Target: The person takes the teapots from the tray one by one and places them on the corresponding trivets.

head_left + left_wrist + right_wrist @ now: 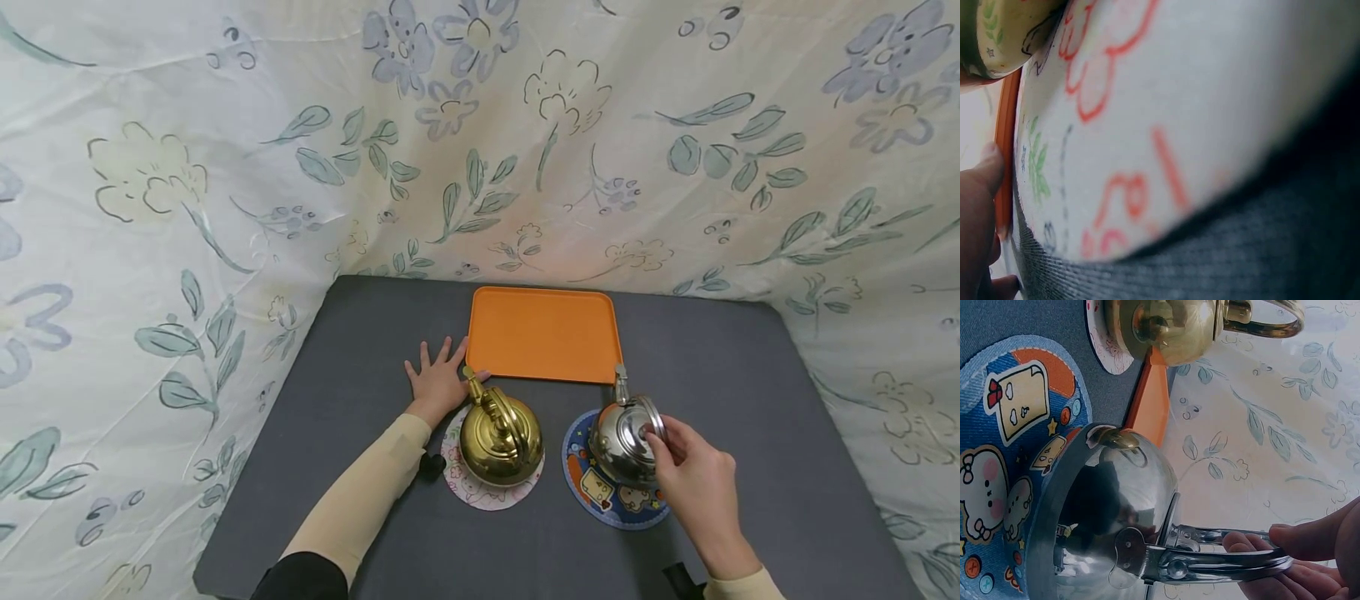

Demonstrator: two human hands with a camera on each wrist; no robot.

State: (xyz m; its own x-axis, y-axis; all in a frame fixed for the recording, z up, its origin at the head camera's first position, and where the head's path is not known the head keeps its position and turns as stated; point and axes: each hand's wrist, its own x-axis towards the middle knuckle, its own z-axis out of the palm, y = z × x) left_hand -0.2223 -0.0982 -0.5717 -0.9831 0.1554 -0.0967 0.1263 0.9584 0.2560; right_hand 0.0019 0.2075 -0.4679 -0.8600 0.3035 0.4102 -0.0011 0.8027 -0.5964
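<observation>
My right hand [697, 479] grips the handle of a shiny silver kettle [1104, 506], thumb on one side and fingers curled round the other. Beneath the kettle lies a round blue mat [576, 454] with cartoon figures; the kettle covers its upper part in the head view. With fingers spread, my left hand [437, 385] rests palm down on the table, its thumb close to the near left corner of an orange tray [543, 333]. Just right of that wrist, a gold kettle [498, 450] stands on a round white-and-pink mat [1110, 119].
Behind the kettles the orange tray lies flat on the dark grey table [750, 383]. A floral cloth [480, 158] hangs round the table's back and sides. Between the two mats runs a narrow gap. The gold kettle's spout points toward the left hand.
</observation>
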